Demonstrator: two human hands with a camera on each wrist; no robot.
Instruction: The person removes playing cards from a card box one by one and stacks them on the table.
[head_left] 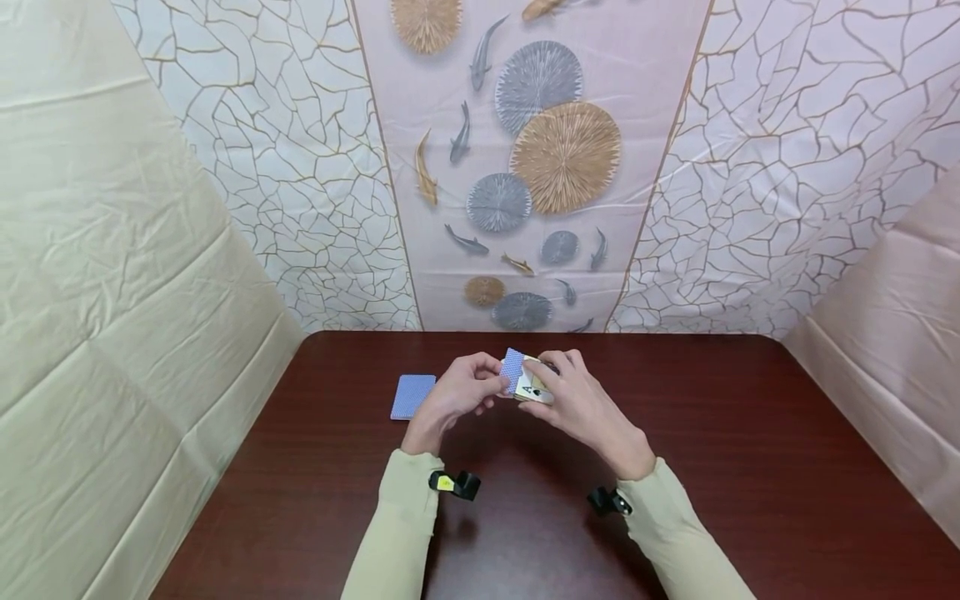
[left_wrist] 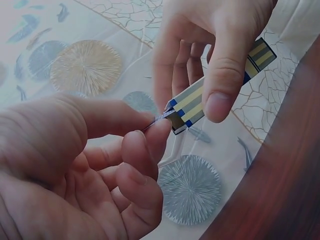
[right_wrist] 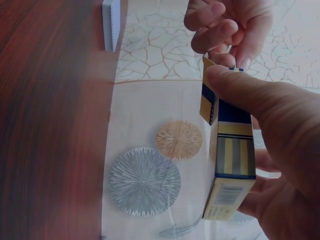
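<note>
Here, left hand (head_left: 459, 390) pinching blue card (head_left: 512, 367), right hand (head_left: 579, 398) gripping box (right_wrist: 234, 156), far table edge (head_left: 690, 337) beyond

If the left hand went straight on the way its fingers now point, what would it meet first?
Past the thin blue-patterned card it pinches, the left hand would probably meet the blue, grey and yellow striped cardboard box first, then the right hand gripping it. Exact depth is unclear.
</note>
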